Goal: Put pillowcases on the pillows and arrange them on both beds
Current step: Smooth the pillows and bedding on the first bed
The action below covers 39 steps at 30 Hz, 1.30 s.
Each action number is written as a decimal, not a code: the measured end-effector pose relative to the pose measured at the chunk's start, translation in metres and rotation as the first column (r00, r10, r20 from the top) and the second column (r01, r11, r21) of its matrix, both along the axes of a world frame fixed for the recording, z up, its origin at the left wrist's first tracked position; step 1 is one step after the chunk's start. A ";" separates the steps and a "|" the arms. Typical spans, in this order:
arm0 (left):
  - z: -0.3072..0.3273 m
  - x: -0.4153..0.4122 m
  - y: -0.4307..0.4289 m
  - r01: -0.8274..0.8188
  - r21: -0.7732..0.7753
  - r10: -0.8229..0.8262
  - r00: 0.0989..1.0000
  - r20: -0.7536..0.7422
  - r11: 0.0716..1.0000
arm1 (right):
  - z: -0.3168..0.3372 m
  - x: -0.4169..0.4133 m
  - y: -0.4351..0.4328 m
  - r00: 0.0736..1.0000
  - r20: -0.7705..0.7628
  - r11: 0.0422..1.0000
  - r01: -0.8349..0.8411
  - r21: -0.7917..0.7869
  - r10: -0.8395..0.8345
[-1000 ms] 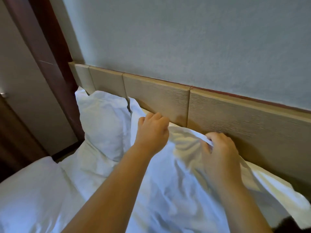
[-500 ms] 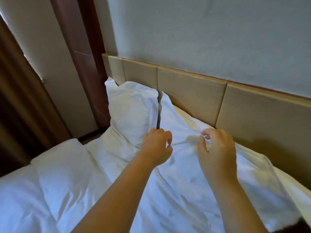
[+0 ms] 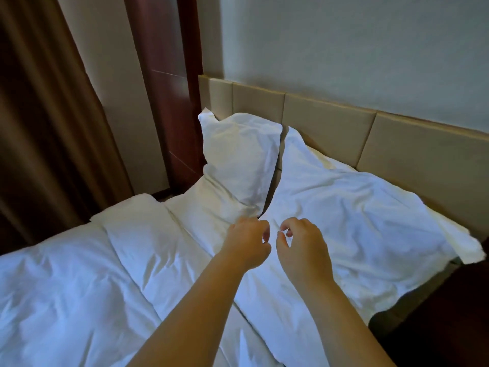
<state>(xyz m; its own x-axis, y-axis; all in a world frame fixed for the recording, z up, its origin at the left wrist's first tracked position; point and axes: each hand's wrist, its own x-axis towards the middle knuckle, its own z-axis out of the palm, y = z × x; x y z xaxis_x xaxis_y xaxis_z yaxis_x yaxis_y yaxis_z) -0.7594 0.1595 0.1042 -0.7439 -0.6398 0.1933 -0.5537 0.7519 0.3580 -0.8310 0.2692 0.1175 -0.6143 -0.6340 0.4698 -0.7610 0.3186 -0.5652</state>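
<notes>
Two white-cased pillows sit at the head of the bed. The left pillow (image 3: 240, 157) leans upright against the headboard. The right pillow (image 3: 352, 215) lies flatter, its top edge against the headboard and its lower right corner hanging past the bed's edge. My left hand (image 3: 247, 243) and my right hand (image 3: 304, 247) hover side by side just above the near edge of the right pillow. Both have curled, parted fingers and hold nothing.
A beige panelled headboard (image 3: 328, 120) runs along the wall. A white duvet (image 3: 79, 274) covers the bed to the left. Dark wood trim (image 3: 169, 83) and brown curtains (image 3: 39, 115) stand at the left. A dark gap (image 3: 436, 313) lies right of the bed.
Both hands have let go of the right pillow's top edge and pulled back toward me. The pillow has settled flat against the headboard, and my view has shifted back and left.
</notes>
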 end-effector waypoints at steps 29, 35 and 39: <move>-0.040 -0.125 -0.024 0.101 -0.060 -0.077 0.948 0.308 0.993 | -0.068 -0.114 -0.014 0.985 0.175 0.984 -0.025 0.176 -0.007; -0.112 -0.119 -0.085 0.100 -0.006 -0.093 0.943 0.320 0.995 | -0.131 -0.114 -0.065 0.984 0.173 0.982 -0.003 0.190 -0.031; -0.164 -0.106 -0.127 0.087 -0.050 -0.065 0.935 0.350 0.995 | -0.185 -0.101 -0.097 0.998 0.064 0.979 0.006 0.204 -0.019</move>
<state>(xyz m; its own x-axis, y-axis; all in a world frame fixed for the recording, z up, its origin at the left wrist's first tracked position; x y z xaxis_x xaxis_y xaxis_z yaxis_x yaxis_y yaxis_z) -0.8654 0.0325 -0.0597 -0.8177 -0.5737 -0.0474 -0.5752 0.8113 0.1041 -0.9317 0.1722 -0.0673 -0.6478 -0.7043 0.2904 -0.7199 0.4413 -0.5357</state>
